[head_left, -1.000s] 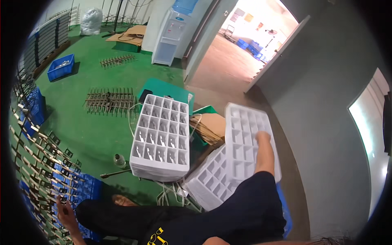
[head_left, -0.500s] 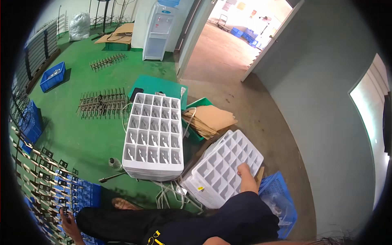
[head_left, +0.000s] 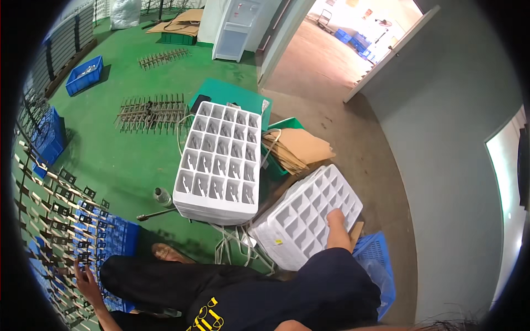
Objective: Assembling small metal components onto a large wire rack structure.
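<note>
My left hand [head_left: 87,282] is raised at the lower left, its fingers apart beside a hanging rack [head_left: 61,223] with rows of pale prongs and small black frame-like parts. Whether a fingertip touches one of those parts is hard to see. On the right, my right hand [head_left: 335,218] lies over a white compartment tray [head_left: 301,220] on top of a stack; its fingers are hidden from me. Ahead stands another stack, topped by a white compartment tray [head_left: 218,208] with small, thin, light-coloured pieces in its compartments.
A blue crate [head_left: 378,248] with clear plastic stands beside the right stack. Behind it, a green crate holds brown cardboard sheets [head_left: 303,144]. Metal racks [head_left: 152,114] lie on the green floor near a bottle [head_left: 162,196]. Loose white straps [head_left: 234,243] trail between the stacks.
The whole view has shifted, moving the scene up and to the right. My left fingers look more spread beside the rack. The right-hand tray appears to sit more squarely on its stack.
</note>
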Demonstrator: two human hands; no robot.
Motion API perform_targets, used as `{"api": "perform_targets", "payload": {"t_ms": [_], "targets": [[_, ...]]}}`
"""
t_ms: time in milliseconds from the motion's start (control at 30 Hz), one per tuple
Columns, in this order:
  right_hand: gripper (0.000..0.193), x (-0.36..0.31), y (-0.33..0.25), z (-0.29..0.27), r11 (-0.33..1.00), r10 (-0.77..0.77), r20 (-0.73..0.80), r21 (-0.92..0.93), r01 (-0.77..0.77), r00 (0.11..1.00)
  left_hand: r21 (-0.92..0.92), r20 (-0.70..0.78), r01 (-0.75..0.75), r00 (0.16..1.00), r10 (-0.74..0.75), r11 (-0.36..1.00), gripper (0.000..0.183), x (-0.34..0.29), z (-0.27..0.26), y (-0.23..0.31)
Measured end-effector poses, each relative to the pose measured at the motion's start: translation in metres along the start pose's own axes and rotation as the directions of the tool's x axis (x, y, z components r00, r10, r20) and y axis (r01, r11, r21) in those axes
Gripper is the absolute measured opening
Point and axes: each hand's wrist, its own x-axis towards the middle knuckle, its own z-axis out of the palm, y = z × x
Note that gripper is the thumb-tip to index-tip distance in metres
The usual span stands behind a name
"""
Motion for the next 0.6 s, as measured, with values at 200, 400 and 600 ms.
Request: {"api": "perform_targets", "payload": {"t_ms": [200, 400, 600], "targets": [[0.019, -0.013, -0.014, 0.002, 1.0, -0.022, 0.062, -0.002, 0.022, 0.998, 0.015, 0.001, 0.054, 0.999, -0.054, 0.998, 0.036, -0.004, -0.009, -0.002], [0.023, -0.034, -0.029, 0.001, 0.995, -0.074, -0.078, -0.072, 0.068, 0.994, 0.022, -0.022, 0.028, 0.999, -0.027, 0.999, 0.036, -0.005, -0.011, -0.007], [0.025, -0.01, 0.004, 0.01, 0.999, -0.03, -0.084, -0.028, 0.028, 0.996, 0.002, -0.002, -0.019, 1.0, 0.019, 1.0, 0.038, -0.003, 0.005, 0.008]]}}
